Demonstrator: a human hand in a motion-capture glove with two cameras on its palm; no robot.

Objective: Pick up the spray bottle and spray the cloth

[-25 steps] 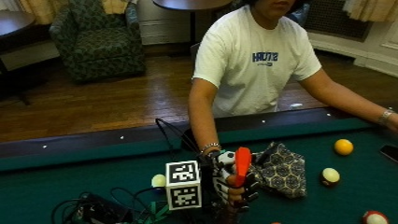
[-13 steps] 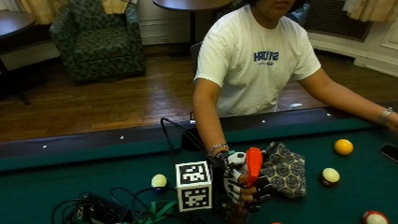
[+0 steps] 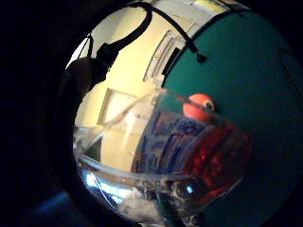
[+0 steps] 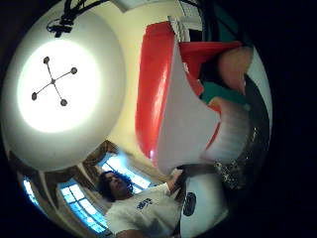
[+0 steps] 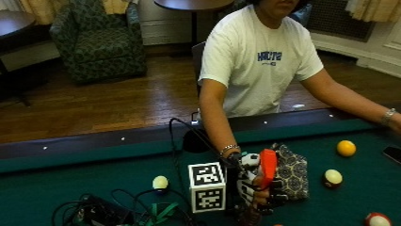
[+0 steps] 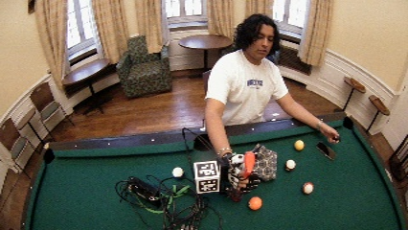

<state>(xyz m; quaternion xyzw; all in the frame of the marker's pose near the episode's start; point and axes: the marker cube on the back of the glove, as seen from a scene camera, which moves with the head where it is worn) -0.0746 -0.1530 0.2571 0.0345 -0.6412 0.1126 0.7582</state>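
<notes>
Red plastic marks the head of the spray bottle, which stands upright in the gloved right hand above the green felt of the pool table. The fingers are curled round the bottle's neck and upper body. The thumb side palm view shows a bare fingertip lying by the red trigger, just above the white ribbed collar. The little finger side palm view shows the clear lower body of the bottle close to the palm, with an orange ball on the felt beyond it.

The cloth — a dark, patterned piece — lies on the felt just beside the hand, on its far side from the cables. Whether the bottle's base rests on the felt or is clear of it cannot be told from the outside view.

Step in hand: the pick-up appears complete or nearly so; spraying is not yet done.

Next move, as judged:
- Turn the nozzle toward the cloth — its present heading cannot be read with certainty.
- Hold the bottle near the cloth and upright enough for the tube to draw.
- Squeeze the trigger with the forefinger.
</notes>
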